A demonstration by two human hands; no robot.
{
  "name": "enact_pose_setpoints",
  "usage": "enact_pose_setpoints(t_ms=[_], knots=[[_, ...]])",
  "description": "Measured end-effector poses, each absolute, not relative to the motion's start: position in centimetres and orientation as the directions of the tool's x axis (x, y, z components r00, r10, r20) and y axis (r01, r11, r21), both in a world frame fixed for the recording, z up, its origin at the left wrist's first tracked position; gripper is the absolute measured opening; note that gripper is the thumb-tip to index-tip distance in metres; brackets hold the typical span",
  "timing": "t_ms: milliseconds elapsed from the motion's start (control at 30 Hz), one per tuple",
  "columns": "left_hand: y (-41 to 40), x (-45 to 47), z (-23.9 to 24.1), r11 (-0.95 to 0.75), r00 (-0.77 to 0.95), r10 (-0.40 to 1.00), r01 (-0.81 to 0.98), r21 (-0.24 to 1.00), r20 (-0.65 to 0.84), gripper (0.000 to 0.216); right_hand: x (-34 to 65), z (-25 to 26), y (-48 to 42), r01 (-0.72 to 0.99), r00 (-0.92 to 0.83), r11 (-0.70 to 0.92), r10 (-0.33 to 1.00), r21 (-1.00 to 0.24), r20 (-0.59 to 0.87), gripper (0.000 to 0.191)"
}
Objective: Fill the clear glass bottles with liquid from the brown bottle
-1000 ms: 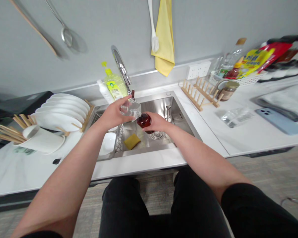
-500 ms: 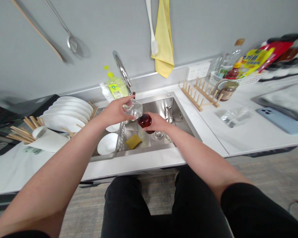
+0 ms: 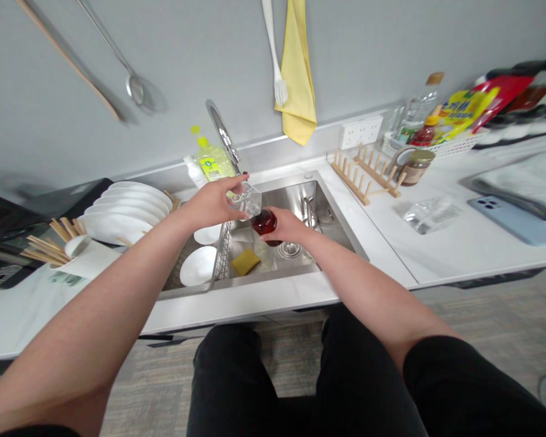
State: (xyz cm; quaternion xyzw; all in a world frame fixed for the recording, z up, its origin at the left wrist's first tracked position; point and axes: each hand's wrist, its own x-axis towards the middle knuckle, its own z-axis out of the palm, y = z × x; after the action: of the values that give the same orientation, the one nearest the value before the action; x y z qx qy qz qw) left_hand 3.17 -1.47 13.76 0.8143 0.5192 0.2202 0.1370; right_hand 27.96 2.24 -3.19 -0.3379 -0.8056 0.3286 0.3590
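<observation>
Over the sink [image 3: 295, 271], my left hand [image 3: 216, 202] is closed around a clear glass [image 3: 250, 202], tilted to the right. My right hand [image 3: 286, 226] grips a dark red glass [image 3: 264, 223] just below and right of it; their rims are close, and I cannot tell whether they touch. Under my hands a yellow sponge [image 3: 246, 261] lies on the sink floor, left of the drain strainer [image 3: 290, 249]. A wire rack with white bowls [image 3: 198, 266] stands in the left part of the sink. The faucet [image 3: 222, 130] rises behind my left hand.
White plates [image 3: 127, 206] stand at the left beside a white holder with chopsticks [image 3: 88, 258]. Dish soap [image 3: 212, 161] is by the faucet. On the right counter are a wooden rack [image 3: 366, 176], a jar [image 3: 417, 167], a plastic bag [image 3: 430, 213] and a phone [image 3: 512, 218].
Both hands keep their grips and have hardly moved. The view has shifted slightly, so the wall and the counter things sit a little differently in the picture.
</observation>
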Motion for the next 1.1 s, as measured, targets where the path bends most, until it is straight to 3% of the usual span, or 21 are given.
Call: enact_pose_setpoints(t_ms=[1100], knots=[[-1.5,5.7,16.9,-0.433,0.419,0.901,0.874,0.221,0.109,0.114,28.0,-3.4,2.4,0.278,-0.476,0.596,0.767,-0.753,0.431,0.08]])
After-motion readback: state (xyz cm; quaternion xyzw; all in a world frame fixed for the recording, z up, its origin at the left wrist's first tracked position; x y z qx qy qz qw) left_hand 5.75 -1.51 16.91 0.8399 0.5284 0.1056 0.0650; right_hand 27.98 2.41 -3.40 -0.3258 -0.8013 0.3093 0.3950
